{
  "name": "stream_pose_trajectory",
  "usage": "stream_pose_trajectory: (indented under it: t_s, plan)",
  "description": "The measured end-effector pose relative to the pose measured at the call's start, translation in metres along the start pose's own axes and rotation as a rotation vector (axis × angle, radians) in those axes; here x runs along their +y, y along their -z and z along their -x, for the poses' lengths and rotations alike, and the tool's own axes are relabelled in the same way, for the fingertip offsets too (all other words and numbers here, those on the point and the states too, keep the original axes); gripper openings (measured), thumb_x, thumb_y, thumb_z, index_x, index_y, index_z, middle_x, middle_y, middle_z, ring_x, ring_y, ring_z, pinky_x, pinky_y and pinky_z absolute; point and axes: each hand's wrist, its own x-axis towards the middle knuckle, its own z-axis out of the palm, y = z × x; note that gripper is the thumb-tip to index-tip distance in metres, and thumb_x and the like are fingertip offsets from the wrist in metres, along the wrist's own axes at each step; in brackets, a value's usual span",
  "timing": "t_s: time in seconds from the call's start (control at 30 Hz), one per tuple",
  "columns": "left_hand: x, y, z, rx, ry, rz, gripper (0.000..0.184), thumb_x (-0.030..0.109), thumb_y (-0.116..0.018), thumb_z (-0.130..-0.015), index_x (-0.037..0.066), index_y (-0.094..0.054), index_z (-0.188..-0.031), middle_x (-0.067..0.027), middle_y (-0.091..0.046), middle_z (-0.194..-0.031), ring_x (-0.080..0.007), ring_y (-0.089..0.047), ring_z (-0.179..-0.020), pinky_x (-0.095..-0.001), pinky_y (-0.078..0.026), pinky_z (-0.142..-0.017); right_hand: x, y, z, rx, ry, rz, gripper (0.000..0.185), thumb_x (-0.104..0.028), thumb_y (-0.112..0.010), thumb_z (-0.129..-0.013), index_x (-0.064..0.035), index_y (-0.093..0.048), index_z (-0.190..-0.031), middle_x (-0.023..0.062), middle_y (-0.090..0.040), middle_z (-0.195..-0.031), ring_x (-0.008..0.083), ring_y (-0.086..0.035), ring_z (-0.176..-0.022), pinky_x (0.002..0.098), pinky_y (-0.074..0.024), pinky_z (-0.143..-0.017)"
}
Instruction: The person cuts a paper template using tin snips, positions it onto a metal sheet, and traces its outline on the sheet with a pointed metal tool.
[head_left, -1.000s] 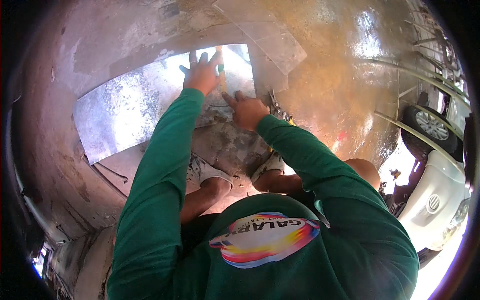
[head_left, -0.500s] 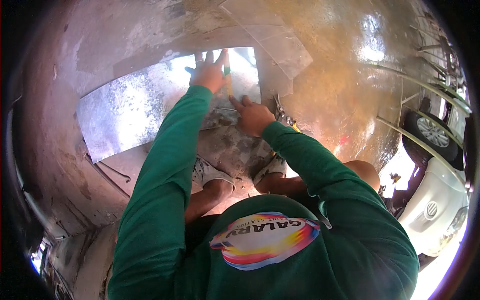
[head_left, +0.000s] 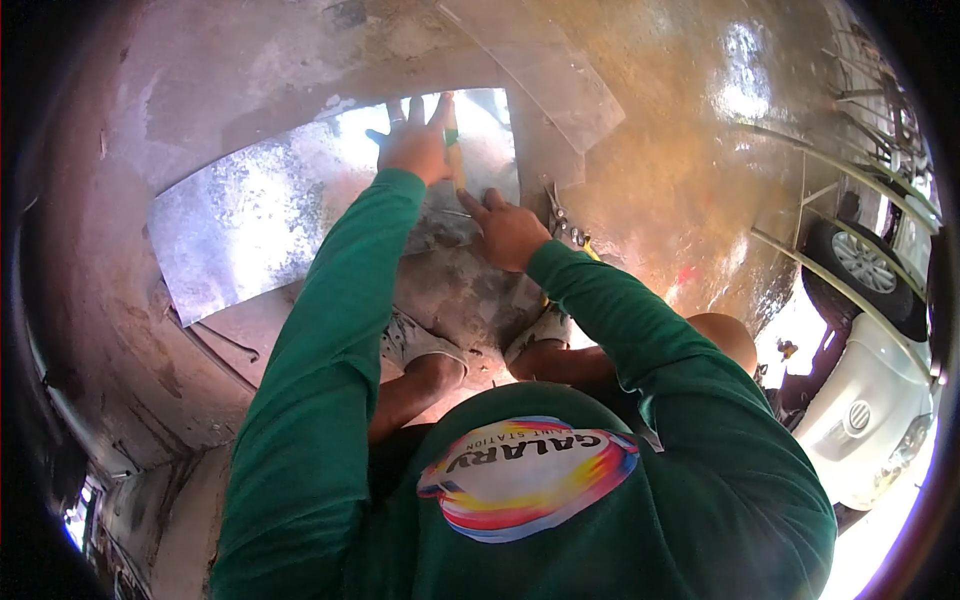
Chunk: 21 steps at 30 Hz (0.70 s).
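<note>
A shiny sheet of metal [head_left: 250,215] lies on the floor in front of my feet. Across its right part runs a narrow yellow and green strip [head_left: 455,160] that looks like a tape measure blade. My left hand [head_left: 415,148] rests flat on the sheet with fingers spread, its thumb side against the strip's far end. At the strip's near end, my right hand [head_left: 510,235] has its index finger reaching onto it. A thin dark rod [head_left: 452,213], perhaps a marking tool, sticks out leftward from the curled right fingers; its exact kind is unclear.
Metal snips [head_left: 554,207] and a yellow-handled tool [head_left: 588,246] lie right of the sheet. A clear flat sheet [head_left: 575,100] is beyond them. A bent rod [head_left: 225,342] lies at left. Metal rails [head_left: 850,170], a wheel [head_left: 855,260] and a white car [head_left: 865,410] stand at right.
Both hands keep nearly the same places on the sheet. The view has shifted very slightly; nothing has been taken up or let go.
</note>
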Motion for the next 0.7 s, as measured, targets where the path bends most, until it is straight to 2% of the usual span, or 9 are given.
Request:
stream_pose_trajectory:
  t_s: [0.13,0.2,0.23,0.3,0.33,0.4,0.7]
  plan:
    - [0.003,-0.002,0.004,0.006,-0.005,-0.004,0.141,0.049,-0.102,-0.068,0.037,-0.012,-0.177,-0.0167,-0.029,-0.175,-0.0513,-0.019,-0.163,-0.0866,-0.034,-0.116,0.004,0.004,0.021,-0.076,-0.067,-0.121,0.083,-0.02,-0.065,-0.096,-0.0129,-0.031,-0.172,0.0293,-0.061,-0.138,0.0485,-0.073,-0.11,0.055,-0.0604,-0.094]
    - [0.005,-0.001,0.004,-0.029,0.004,-0.028,0.148,0.05,-0.103,-0.064,0.033,-0.009,-0.177,-0.0208,-0.025,-0.176,-0.0528,-0.015,-0.164,-0.0878,-0.03,-0.117,0.009,0.009,0.042,-0.051,-0.042,-0.126,0.083,-0.013,-0.063,-0.095,-0.014,-0.032,-0.171,0.0322,-0.069,-0.128,0.0496,-0.074,-0.105,0.0561,-0.0605,-0.09]
    - [0.007,-0.001,0.005,-0.035,0.0,-0.024,0.148,0.05,-0.103,-0.064,0.033,-0.009,-0.177,-0.0208,-0.025,-0.176,-0.0528,-0.015,-0.164,-0.0878,-0.03,-0.117,0.01,0.013,0.047,-0.056,-0.048,-0.128,0.083,-0.013,-0.063,-0.095,-0.014,-0.032,-0.171,0.0322,-0.069,-0.128,0.0496,-0.074,-0.105,0.0561,-0.0605,-0.09]
    - [0.009,0.0,0.004,-0.07,0.011,-0.024,0.152,0.05,-0.104,-0.062,0.029,-0.007,-0.178,-0.0238,-0.022,-0.177,-0.0547,-0.014,-0.164,-0.089,-0.028,-0.116,0.006,0.031,0.056,-0.199,-0.138,-0.106,0.083,-0.009,-0.062,-0.094,-0.0133,-0.032,-0.171,0.0317,-0.074,-0.115,0.0506,-0.075,-0.099,0.0574,-0.0601,-0.085]
    - [0.01,0.0,0.004,-0.074,0.008,-0.021,0.152,0.05,-0.104,-0.062,0.029,-0.007,-0.178,-0.0238,-0.022,-0.177,-0.0547,-0.014,-0.164,-0.089,-0.028,-0.116,0.005,0.034,0.057,-0.203,-0.143,-0.106,0.083,-0.009,-0.062,-0.094,-0.0133,-0.032,-0.171,0.0317,-0.074,-0.115,0.0506,-0.075,-0.099,0.0574,-0.0601,-0.085]
    - [0.011,-0.002,0.005,-0.068,0.007,-0.013,0.157,0.051,-0.105,-0.059,0.027,-0.005,-0.178,-0.0255,-0.021,-0.176,-0.0568,-0.014,-0.163,-0.0902,-0.028,-0.115,0.003,0.036,0.057,-0.113,-0.114,-0.114,0.084,-0.005,-0.062,-0.092,-0.0128,-0.032,-0.17,0.0299,-0.076,-0.104,0.0508,-0.075,-0.094,0.0585,-0.0592,-0.084]
    - [0.009,-0.014,0.003,-0.011,-0.004,-0.023,0.16,0.052,-0.106,-0.056,0.027,-0.004,-0.178,-0.0244,-0.024,-0.173,-0.0587,-0.014,-0.161,-0.092,-0.029,-0.113,0.002,0.0,0.032,-0.052,-0.108,-0.216,0.076,-0.008,-0.059,-0.094,-0.008,-0.037,-0.167,0.0296,-0.077,-0.101,0.0498,-0.076,-0.093,0.0596,-0.0586,-0.083]
